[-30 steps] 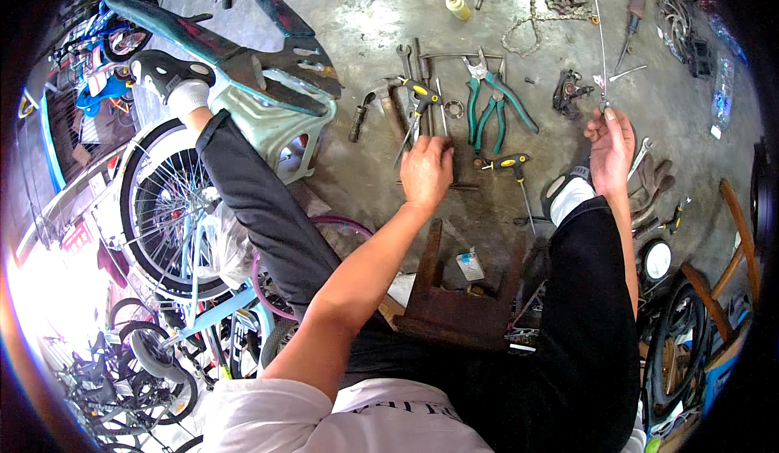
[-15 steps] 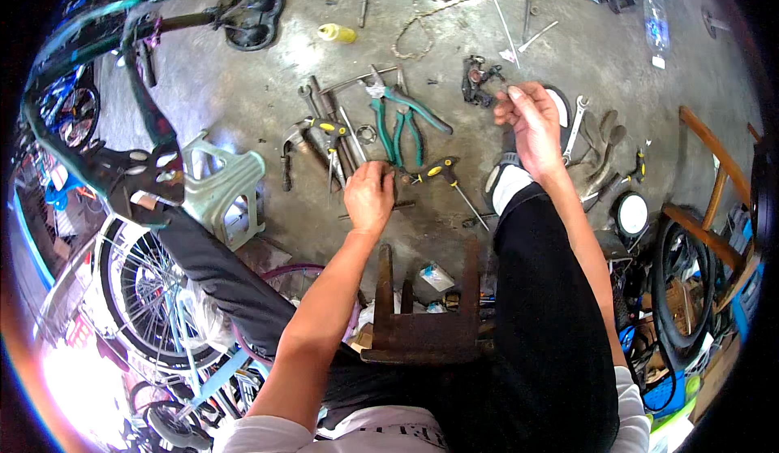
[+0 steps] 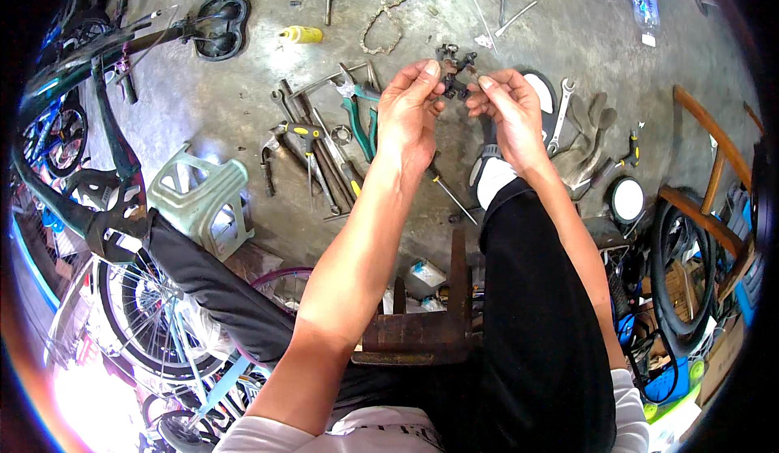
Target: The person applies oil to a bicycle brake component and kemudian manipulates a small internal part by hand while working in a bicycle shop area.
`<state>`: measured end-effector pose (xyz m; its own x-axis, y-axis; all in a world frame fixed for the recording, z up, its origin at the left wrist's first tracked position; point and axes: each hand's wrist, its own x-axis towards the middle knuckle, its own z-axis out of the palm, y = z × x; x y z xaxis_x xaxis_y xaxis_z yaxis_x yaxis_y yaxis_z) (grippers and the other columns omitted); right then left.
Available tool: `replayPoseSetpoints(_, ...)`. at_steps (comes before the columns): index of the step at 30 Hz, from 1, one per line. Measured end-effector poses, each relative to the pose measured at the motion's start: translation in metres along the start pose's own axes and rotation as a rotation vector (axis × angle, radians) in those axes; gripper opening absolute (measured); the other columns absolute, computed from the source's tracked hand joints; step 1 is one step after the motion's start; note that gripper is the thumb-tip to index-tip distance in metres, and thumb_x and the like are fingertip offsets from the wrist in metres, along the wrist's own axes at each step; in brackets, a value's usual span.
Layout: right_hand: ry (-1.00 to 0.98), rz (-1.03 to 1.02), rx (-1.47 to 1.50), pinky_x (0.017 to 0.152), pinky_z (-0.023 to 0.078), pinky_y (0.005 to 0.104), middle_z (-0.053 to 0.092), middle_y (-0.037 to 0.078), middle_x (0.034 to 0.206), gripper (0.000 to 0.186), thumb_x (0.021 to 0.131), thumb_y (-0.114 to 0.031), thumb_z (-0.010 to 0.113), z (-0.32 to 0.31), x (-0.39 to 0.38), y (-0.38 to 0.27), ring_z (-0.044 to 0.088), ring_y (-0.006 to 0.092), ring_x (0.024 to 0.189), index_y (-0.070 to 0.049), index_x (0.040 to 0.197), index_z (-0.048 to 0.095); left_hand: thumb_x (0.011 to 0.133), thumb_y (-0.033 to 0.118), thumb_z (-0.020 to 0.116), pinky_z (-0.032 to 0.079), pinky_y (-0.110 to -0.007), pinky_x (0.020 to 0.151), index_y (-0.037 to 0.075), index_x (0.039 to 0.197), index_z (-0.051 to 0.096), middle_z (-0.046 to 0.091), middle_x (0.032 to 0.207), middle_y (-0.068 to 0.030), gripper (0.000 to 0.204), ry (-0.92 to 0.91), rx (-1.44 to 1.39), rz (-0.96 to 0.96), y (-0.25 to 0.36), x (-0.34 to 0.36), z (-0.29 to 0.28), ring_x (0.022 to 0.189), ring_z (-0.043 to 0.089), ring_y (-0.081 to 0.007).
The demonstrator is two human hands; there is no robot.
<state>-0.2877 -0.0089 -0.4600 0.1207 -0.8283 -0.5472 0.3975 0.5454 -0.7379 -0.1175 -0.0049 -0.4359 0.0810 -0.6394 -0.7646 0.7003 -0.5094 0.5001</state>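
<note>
A small black metal bike part (image 3: 451,70), with arms and a brownish middle, lies between my two hands. My left hand (image 3: 410,114) is closed, its thumb and curled fingers pinching at the part's left edge. My right hand (image 3: 513,120) is just right of it, thumb and forefinger pressed together on something small, too hidden to name. Left of my left forearm lie green-handled pliers (image 3: 350,112), a yellow-and-black T-handle tool (image 3: 305,131) and a hammer (image 3: 276,140). The shaft of a screwdriver-like tool (image 3: 454,197) shows beneath my left wrist.
A combination spanner (image 3: 560,116) and grey gloves (image 3: 586,140) lie right of my shoe (image 3: 497,181). A chain (image 3: 381,31) and a yellow bottle (image 3: 301,35) are farther off. At left stand a pale green stool (image 3: 199,185) and a bike frame (image 3: 114,120). A wooden stool (image 3: 414,335) is between my legs.
My left hand has left the hand tools and moved up and right to the black bike part. My right hand stays beside that part, fingers still pinched. The whole view has shifted slightly.
</note>
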Motion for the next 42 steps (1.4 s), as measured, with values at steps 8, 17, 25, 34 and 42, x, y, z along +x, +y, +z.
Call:
replayPoseSetpoints(8, -0.016, -0.011, -0.003, 0.071, 0.057, 0.0310, 0.072, 0.013, 0.097, 0.015, 0.100, -0.014, 0.066, -0.003, 0.001, 0.002, 0.070, 0.0176, 0.079, 0.000, 0.104, 0.061, 0.098, 0.015, 0.071, 0.050, -0.030, 0.078, 0.007, 0.112, 0.064, 0.071, 0.104, -0.0035, 0.018, -0.038, 0.013, -0.029, -0.008, -0.001, 0.010, 0.095, 0.069, -0.0151)
replayPoseSetpoints(17, -0.015, 0.012, -0.004, 0.072, 0.057, 0.0306, 0.072, 0.013, 0.099, 0.012, 0.100, -0.013, 0.065, -0.002, 0.001, 0.002, 0.070, 0.0177, 0.081, -0.003, 0.102, 0.061, 0.095, 0.020, 0.074, 0.044, -0.027, 0.072, 0.007, 0.114, 0.066, 0.068, 0.096, 0.0015, 0.024, 0.058, 0.099, -0.061, -0.011, -0.004, 0.012, 0.082, 0.061, -0.0101)
replayPoseSetpoints(25, 0.000, 0.020, -0.083, 0.072, 0.057, 0.0313, 0.071, 0.013, 0.097, 0.012, 0.100, -0.014, 0.066, -0.001, 0.002, 0.005, 0.069, 0.0176, 0.079, -0.002, 0.100, 0.060, 0.093, 0.022, 0.076, 0.040, -0.025, 0.068, 0.003, 0.104, 0.071, 0.065, 0.084, 0.0031, 0.022, 0.153, 0.310, 0.062, -0.025, 0.001, 0.019, 0.076, 0.055, -0.0077)
replayPoseSetpoints(34, 0.030, 0.026, -0.071, 0.073, 0.057, 0.0325, 0.072, 0.012, 0.095, 0.011, 0.100, -0.012, 0.064, 0.001, 0.004, 0.008, 0.068, 0.0168, 0.079, -0.003, 0.098, 0.060, 0.094, 0.013, 0.074, 0.046, -0.027, 0.073, -0.005, 0.103, 0.067, 0.067, 0.089, -0.0045, 0.021, 0.236, 0.304, 0.126, -0.024, -0.007, 0.029, 0.078, 0.057, -0.0114)
replayPoseSetpoints(42, 0.036, 0.036, -0.109, 0.072, 0.057, 0.0322, 0.072, 0.012, 0.095, 0.011, 0.100, -0.012, 0.065, 0.001, 0.002, 0.010, 0.067, 0.0160, 0.078, -0.003, 0.096, 0.061, 0.095, 0.011, 0.073, 0.047, -0.025, 0.072, -0.005, 0.103, 0.066, 0.069, 0.092, -0.0065, 0.019, 0.238, 0.322, 0.101, -0.024, -0.009, 0.029, 0.080, 0.060, -0.0108)
